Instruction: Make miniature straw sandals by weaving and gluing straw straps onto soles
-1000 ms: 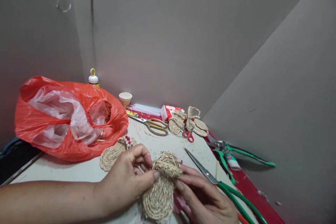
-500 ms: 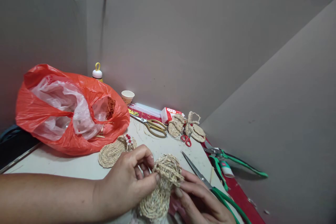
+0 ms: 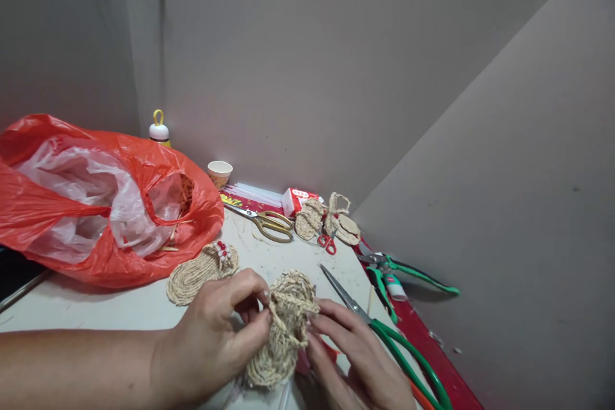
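Observation:
A small woven straw slipper [image 3: 276, 359] is held in front of me, sole toward the bottom and braided straps across its upper end. My left hand [image 3: 223, 327] pinches the left edge of the braided strap between thumb and fingers. On the other side, my right hand [image 3: 353, 352] grips the slipper's right edge with its fingertips. A second straw slipper [image 3: 192, 278] with red and white beads lies just beyond my left hand. Green-handled scissors [image 3: 372, 320] rest beside my right hand, blades pointing away.
A red plastic bag [image 3: 120, 262] with a clear liner fills the left. Farther back are a bottle [image 3: 159, 131], a paper cup [image 3: 220, 174], gold-handled scissors [image 3: 269, 224], a red-white box [image 3: 293, 200], small red scissors [image 3: 327, 243] and more straw pieces [image 3: 307, 221]. Green-handled shears [image 3: 418, 275] lie right.
The slipper's strap now stands away from the sole, leaving a visible gap. My right fingers have shifted a little along its edge. The view has turned slightly right.

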Motion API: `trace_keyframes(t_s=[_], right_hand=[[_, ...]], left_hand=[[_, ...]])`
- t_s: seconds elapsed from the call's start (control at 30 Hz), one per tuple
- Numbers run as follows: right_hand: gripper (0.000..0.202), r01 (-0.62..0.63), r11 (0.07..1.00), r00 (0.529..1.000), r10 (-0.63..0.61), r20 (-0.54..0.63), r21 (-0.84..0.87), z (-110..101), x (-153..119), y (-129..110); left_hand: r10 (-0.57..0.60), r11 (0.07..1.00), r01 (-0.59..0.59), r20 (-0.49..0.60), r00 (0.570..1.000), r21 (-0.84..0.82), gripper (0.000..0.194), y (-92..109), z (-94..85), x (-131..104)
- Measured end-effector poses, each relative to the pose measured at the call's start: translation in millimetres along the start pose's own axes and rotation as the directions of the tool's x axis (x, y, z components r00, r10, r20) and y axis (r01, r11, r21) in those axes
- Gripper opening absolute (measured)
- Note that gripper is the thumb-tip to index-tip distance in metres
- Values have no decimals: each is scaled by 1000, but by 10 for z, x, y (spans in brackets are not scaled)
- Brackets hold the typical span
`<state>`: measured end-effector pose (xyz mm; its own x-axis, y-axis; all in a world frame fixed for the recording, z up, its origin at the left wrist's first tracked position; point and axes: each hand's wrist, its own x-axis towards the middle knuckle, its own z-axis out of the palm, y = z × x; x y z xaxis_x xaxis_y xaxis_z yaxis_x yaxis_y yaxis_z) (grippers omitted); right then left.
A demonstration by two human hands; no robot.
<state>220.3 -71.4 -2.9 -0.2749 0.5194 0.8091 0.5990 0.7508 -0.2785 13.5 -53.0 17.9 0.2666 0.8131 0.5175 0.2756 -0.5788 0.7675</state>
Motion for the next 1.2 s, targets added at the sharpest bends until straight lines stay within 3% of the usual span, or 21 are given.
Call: trace_keyframes(t_s=[0.13,0.33,0.47,0.53,0.63,0.77,0.97,1.2], right_hand=[[31,64,996,994,-68,-84,-55,36,8,-28],[22,161,986,987,-162,-15,-50,-4,-22,-23],[35,87,996,996,-87,-1,-26,6,-60,-45],[40,59,997,996,-56,-68,49,42,-79,-42],[43,116,984,986,-99,-133,134,74,-81,-14],[37,138,981,990,-130,-61,134,24,-38,-12],[38,-62,996,997,65,-46,64,-7,-14,-128],[36,-7,1000,1000,7,-18,-17,28,-15,-114]], left_hand=[[96,992,-97,4,995,81,15,0,3,-10],[129,984,-130,20,991,119,15,-8,19,-17],[175,974,-177,24,984,143,15,6,27,-16],[171,974,-175,35,985,143,15,17,30,-18],[165,976,-168,34,986,136,15,36,30,-22],[131,984,-131,9,991,122,16,52,30,-23],[-3,1000,4,-2,1000,20,17,65,42,-7],[-1,1000,1,3,1000,31,17,65,47,-8]])
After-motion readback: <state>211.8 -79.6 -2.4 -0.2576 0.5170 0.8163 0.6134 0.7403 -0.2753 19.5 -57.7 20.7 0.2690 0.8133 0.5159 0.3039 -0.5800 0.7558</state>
